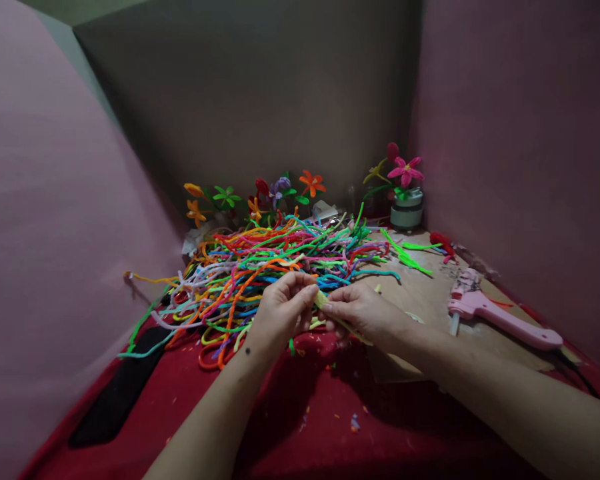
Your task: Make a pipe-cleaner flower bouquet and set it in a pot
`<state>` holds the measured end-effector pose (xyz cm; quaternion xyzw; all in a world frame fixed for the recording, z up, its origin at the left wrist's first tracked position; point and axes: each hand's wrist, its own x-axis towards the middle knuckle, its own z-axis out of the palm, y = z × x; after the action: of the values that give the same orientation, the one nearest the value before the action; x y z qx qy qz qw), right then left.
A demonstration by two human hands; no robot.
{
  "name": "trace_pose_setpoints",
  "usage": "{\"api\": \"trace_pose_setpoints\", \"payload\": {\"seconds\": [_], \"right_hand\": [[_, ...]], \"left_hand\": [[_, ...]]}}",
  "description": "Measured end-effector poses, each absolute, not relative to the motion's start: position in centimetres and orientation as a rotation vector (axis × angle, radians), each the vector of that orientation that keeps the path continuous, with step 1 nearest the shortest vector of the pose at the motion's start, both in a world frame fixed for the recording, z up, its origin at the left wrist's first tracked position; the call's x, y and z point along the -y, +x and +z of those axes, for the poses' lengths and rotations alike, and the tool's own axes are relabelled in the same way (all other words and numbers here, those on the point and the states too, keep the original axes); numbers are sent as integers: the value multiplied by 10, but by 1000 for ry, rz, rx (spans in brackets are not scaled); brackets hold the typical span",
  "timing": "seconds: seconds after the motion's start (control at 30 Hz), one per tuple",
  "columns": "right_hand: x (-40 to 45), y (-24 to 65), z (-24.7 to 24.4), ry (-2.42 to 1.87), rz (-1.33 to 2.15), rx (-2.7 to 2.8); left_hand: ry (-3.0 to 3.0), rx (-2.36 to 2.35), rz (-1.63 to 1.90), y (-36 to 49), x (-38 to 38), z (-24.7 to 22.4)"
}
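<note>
Between my two hands is a pale yellow pipe cleaner [321, 299], its middle part bunched or folded. My left hand [290, 303] pinches one end of that part between thumb and fingers. Close beside it on the right, my right hand [363, 312] grips the other end, and a thin yellow length trails below its fingers. Just behind both hands spreads a big heap of pipe cleaners [260, 260] in many colours. My fingers hide part of the yellow piece.
On the right, a pink glue gun [510, 320] lies on a brown board [430, 293]. Pipe-cleaner flowers [313, 183] stand at the back, some in a pale green jar [407, 212]. A black strip [120, 393] lies on the red cloth [200, 427], left. Pink walls [520, 133] enclose the sides.
</note>
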<state>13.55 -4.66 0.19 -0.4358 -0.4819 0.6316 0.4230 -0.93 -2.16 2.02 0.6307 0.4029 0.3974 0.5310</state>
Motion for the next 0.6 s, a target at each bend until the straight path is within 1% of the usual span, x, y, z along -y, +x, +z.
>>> {"api": "trace_pose_setpoints", "payload": {"seconds": [0.1,0.3,0.43,0.5,0.6], "right_hand": [[48,137,4,-1102,1618,1187],[48,128,3,-1113,1542,1191],[50,121,5,-1183,1573,1103],[50,121,6,-1166,1585,1066],[51,124,6,-1140,1567,1092]], "left_hand": [[1430,-900,852,-10,19,21],[1339,-987,1105,0,24,11],[1426,-1030,1209,1,23,9],[1442,-1002,1172,-1,21,11],[1399,-898,969,-4,17,12]]}}
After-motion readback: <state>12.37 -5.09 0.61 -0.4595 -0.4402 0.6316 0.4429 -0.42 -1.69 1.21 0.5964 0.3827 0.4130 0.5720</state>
